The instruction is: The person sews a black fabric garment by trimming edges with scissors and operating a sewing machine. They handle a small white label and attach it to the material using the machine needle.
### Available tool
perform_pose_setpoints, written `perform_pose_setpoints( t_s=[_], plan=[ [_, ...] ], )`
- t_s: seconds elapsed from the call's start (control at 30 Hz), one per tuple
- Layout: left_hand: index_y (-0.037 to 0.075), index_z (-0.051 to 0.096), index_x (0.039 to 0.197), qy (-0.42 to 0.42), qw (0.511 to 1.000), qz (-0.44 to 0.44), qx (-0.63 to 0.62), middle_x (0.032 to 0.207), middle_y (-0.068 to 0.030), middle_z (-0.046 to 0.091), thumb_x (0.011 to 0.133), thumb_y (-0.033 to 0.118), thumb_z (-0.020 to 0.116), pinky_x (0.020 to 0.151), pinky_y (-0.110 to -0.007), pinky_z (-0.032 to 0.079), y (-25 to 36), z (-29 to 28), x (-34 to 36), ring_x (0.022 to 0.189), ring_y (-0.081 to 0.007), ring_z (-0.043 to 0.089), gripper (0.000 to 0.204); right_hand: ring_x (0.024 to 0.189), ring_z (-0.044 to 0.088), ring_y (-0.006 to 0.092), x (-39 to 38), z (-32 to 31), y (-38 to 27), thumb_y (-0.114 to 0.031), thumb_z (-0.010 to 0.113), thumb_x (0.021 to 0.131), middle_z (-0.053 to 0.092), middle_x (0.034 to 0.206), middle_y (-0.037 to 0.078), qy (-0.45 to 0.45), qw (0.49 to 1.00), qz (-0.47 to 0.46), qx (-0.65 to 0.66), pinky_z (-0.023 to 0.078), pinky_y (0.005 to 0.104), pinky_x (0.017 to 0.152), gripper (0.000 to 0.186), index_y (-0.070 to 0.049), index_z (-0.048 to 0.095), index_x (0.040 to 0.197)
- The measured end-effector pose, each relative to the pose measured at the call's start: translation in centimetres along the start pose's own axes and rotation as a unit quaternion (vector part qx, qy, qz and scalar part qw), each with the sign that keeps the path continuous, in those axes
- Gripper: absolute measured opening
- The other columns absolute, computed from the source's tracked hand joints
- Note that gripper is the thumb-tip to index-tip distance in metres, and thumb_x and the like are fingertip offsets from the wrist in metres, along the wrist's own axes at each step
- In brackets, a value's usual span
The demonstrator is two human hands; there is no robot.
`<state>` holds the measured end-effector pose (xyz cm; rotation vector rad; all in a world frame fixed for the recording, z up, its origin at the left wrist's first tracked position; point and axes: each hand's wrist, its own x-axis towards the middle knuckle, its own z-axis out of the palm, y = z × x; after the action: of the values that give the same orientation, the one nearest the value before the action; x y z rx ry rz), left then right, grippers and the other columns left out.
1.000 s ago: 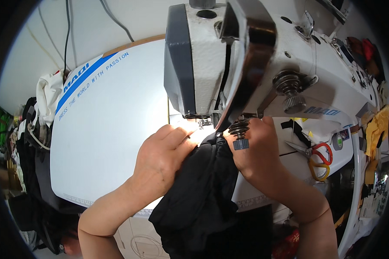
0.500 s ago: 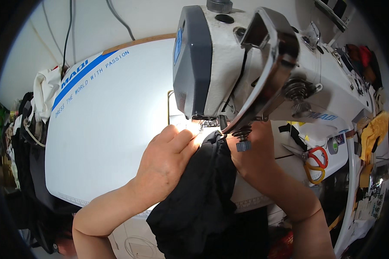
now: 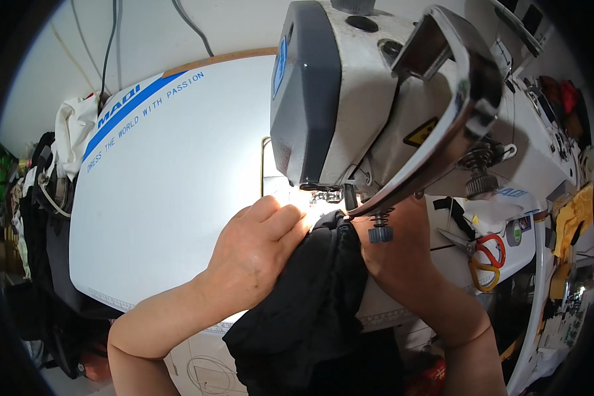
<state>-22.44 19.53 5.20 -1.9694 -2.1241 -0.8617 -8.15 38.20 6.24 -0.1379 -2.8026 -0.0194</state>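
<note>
Black cloth hangs off the front of the table, its bunched upper end under the lit needle area of a sewing machine. My left hand is closed, fingers curled and pressed together at the cloth's left edge by the presser foot. On the other side, my right hand lies against the cloth's right edge, below the machine's arm. The machine's shiny curved metal bar and a spring-loaded knob cover its fingers. Needle and stitches are lost in the glare.
Scissors with red and orange handles lie right of my right forearm. The white table extends left. White cloth and dark garments hang past its left edge. Yellow cloth lies at far right.
The view has shifted slightly, so the machine appears larger and farther right. Both hands keep nearly the same places at the black cloth.
</note>
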Motion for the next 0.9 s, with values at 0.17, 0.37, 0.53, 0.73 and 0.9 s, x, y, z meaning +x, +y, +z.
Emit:
perform_pose_setpoints(
  t_s=[0.17,0.37,0.53,0.73,0.9],
  plan=[
    [-0.004,0.071,0.101,-0.003,1.0,0.008,0.001,0.102,-0.008,0.061,0.083,0.003,0.069,0.072,-0.038,0.052,-0.13,-0.08,0.08,0.087,-0.0262,0.057,0.02,0.088,0.059,0.0226,-0.37,0.29,-0.08,-0.013,0.069,0.072,0.06,0.082,0.003,-0.059,0.997,0.018,-0.039,0.043,0.0407,0.081,0.003,-0.014,0.07,0.069],
    [-0.003,0.07,0.103,-0.006,1.0,-0.005,0.006,0.107,-0.0103,0.061,0.08,0.001,0.068,0.075,-0.038,0.054,0.14,-0.38,0.2,0.088,-0.0276,0.058,0.024,0.086,0.06,0.0232,-0.24,0.2,0.0,-0.012,0.069,0.072,0.061,0.082,0.004,-0.05,0.998,0.016,-0.024,0.043,0.0416,0.082,0.003,-0.014,0.07,0.069],
    [-0.002,0.068,0.105,-0.002,1.0,0.007,-0.008,0.11,-0.0124,0.062,0.077,0.001,0.07,0.077,-0.039,0.054,-0.1,-0.6,0.26,0.091,-0.0291,0.06,0.028,0.075,0.063,0.0355,0.07,0.4,0.34,-0.013,0.062,0.084,0.066,0.078,0.013,0.017,1.0,-0.01,0.005,0.046,0.0479,0.07,0.012,-0.005,0.07,0.08],
    [-0.001,0.068,0.107,-0.005,1.0,-0.012,-0.014,0.109,-0.0111,0.063,0.081,0.001,0.07,0.075,-0.038,0.054,0.33,-0.85,0.53,0.09,-0.0282,0.061,0.026,0.079,0.064,0.0354,-0.1,-0.05,-0.04,-0.006,0.065,0.083,0.069,0.085,0.015,0.008,0.999,0.015,0.032,0.046,0.0463,0.07,0.011,-0.004,0.074,0.088],
    [0.0,0.069,0.109,0.002,1.0,-0.022,-0.015,0.106,-0.0091,0.063,0.085,0.002,0.07,0.072,-0.037,0.055,0.27,-0.59,0.52,0.089,-0.0274,0.062,0.024,0.079,0.064,0.0345,-0.2,0.12,-0.08,-0.004,0.065,0.084,0.07,0.085,0.014,0.024,1.0,0.013,0.013,0.046,0.046,0.072,0.011,-0.003,0.075,0.089]
  ],
)
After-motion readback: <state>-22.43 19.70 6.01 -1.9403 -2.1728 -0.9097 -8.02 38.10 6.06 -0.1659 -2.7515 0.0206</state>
